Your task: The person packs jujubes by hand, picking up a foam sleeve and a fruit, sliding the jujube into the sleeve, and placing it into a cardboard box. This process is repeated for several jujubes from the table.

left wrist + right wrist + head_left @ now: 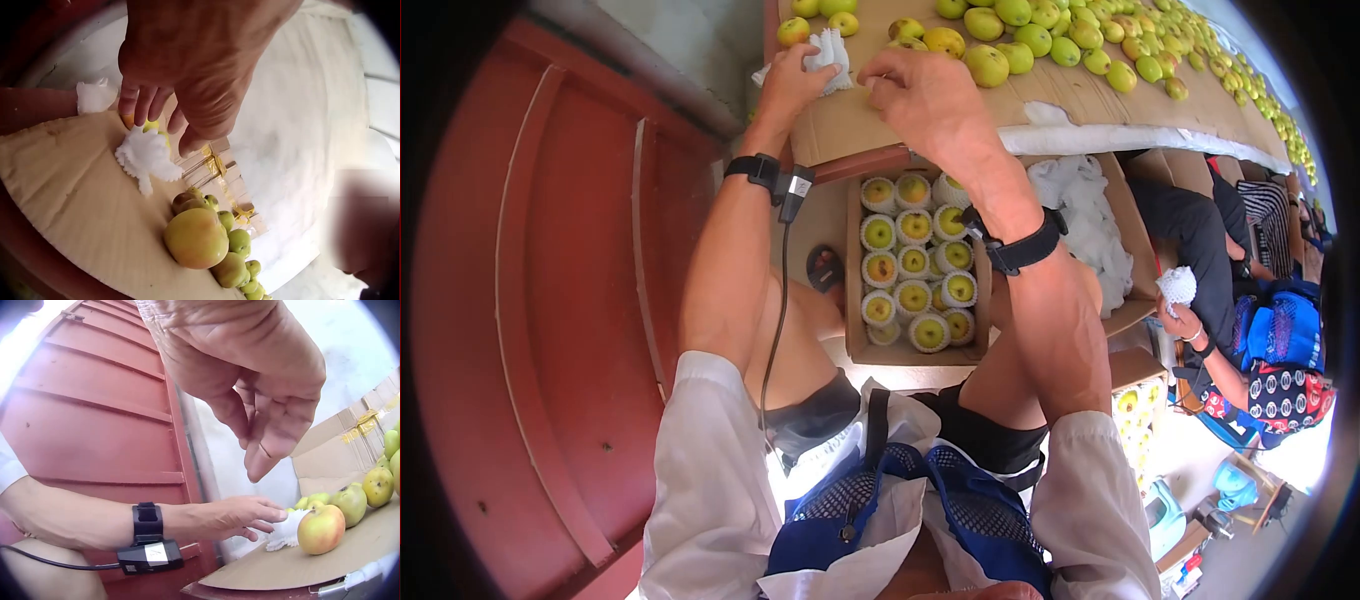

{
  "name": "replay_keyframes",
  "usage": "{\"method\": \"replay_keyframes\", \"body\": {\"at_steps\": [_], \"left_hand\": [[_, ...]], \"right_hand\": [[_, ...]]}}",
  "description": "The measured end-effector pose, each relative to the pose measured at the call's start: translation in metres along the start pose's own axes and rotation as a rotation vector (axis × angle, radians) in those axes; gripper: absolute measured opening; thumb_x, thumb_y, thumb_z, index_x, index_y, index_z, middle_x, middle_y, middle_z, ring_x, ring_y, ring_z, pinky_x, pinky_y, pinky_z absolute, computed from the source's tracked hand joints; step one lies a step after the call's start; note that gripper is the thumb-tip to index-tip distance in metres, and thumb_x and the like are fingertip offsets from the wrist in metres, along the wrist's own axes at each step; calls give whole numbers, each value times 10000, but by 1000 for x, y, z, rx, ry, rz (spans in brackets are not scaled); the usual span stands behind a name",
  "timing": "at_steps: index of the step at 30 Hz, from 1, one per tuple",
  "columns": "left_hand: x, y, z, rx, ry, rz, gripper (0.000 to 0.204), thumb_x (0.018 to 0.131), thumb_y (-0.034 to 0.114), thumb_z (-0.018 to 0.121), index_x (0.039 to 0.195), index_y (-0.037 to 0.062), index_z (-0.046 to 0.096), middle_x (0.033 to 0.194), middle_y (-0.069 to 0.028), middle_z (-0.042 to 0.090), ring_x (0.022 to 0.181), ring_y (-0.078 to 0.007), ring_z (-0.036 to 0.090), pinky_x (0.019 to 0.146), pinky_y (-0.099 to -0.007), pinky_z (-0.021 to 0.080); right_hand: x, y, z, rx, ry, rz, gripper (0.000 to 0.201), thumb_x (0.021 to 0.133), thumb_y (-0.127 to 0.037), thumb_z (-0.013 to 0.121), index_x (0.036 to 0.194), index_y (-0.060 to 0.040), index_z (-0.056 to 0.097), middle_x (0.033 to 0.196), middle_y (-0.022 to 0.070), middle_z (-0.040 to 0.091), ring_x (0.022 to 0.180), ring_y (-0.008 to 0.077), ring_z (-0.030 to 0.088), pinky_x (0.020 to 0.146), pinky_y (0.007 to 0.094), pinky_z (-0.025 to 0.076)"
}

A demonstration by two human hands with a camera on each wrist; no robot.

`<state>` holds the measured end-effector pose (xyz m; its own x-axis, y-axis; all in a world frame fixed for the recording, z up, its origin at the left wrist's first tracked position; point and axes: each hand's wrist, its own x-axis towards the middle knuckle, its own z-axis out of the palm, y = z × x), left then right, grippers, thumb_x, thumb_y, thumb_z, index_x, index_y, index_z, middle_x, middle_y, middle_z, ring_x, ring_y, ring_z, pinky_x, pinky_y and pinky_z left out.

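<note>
My left hand (788,85) reaches over a bunched white foam net (832,62) on the cardboard-covered table. In the left wrist view its fingers hang fairly straight, with the fingertips right at the foam net (147,155). My right hand (935,105) hovers above the table edge. In the right wrist view, the fingers of that hand (256,394) are loosely bent, thumb close to them, and nothing shows between them. Below it, a yellow-red apple (321,529) sits on the cardboard, beside the foam net.
Loose green and yellow apples (1040,40) spread over the table (850,125). Below, between my legs, stands a carton (855,340) of apples in foam nets. A box of white foam nets (1085,220) is to its right. Another person's hand (1180,320) holds a foam-wrapped item. A red door (580,300) stands left.
</note>
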<state>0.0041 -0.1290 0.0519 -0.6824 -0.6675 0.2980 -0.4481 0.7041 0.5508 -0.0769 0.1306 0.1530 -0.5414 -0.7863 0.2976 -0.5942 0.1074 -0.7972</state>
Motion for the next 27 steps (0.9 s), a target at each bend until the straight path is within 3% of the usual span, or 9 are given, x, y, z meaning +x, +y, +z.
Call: {"method": "replay_keyframes", "body": {"at_steps": [5, 8, 12, 14, 17, 20, 24, 27], "left_hand": [[-2, 6, 7, 119, 16, -12, 515, 786, 394, 758, 1160, 47, 692, 1140, -187, 697, 1079, -343, 658, 926, -442, 507], [3, -1, 12, 66, -4, -74, 453, 804, 354, 734, 1131, 42, 700, 1078, -171, 727, 1027, -327, 683, 905, -428, 517], [9, 0, 9, -198, 49, -182, 406, 830, 307, 705, 1123, 27, 699, 1075, -158, 737, 979, -289, 705, 867, -386, 533], [9, 4, 6, -253, 63, -139, 393, 836, 290, 704, 1121, 19, 702, 1070, -152, 739, 970, -266, 704, 856, -368, 534], [3, 19, -2, -261, 73, -119, 385, 840, 273, 706, 1118, 7, 705, 1067, -155, 737, 964, -251, 701, 849, -358, 535], [11, 22, -3, -225, 67, -117, 386, 839, 250, 740, 1133, 2, 701, 1061, -109, 729, 940, -189, 683, 830, -321, 533], [6, 53, -17, -344, 49, -103, 372, 846, 227, 759, 1134, -1, 700, 1058, -82, 725, 943, -153, 670, 832, -297, 528], [-7, 83, -25, -399, 38, 8, 346, 865, 216, 752, 1126, -4, 695, 1067, -84, 722, 956, -156, 666, 843, -291, 522]], "right_hand": [[-2, -2, -5, 16, -40, 31, 203, 906, -141, 598, 1006, -42, 745, 864, 229, 698, 838, 409, 673, 758, 453, 532], [-3, 6, -9, 2, -53, -15, 250, 891, -155, 598, 1068, -21, 714, 753, 151, 689, 679, 252, 662, 671, 368, 519], [-4, 9, -14, 51, -60, 18, 270, 892, -154, 588, 1082, -9, 713, 732, 148, 684, 675, 220, 667, 667, 355, 522], [-4, 11, -15, 53, -61, 28, 279, 893, -155, 582, 1089, -6, 713, 725, 148, 682, 676, 211, 670, 668, 353, 524], [-3, 13, -16, 21, -56, 13, 285, 895, -158, 580, 1099, -9, 713, 732, 143, 685, 683, 227, 671, 679, 365, 527], [-2, 11, -14, -62, -10, 30, 197, 905, -150, 581, 986, -54, 733, 880, 215, 706, 852, 409, 673, 765, 452, 530], [3, 17, -16, 7, 52, 72, 241, 905, -188, 615, 1062, -37, 719, 893, 209, 718, 883, 386, 685, 804, 433, 536], [8, 20, -20, 110, 136, 157, 377, 898, -254, 667, 1161, 16, 671, 979, 214, 723, 934, 355, 696, 842, 411, 534]]}}
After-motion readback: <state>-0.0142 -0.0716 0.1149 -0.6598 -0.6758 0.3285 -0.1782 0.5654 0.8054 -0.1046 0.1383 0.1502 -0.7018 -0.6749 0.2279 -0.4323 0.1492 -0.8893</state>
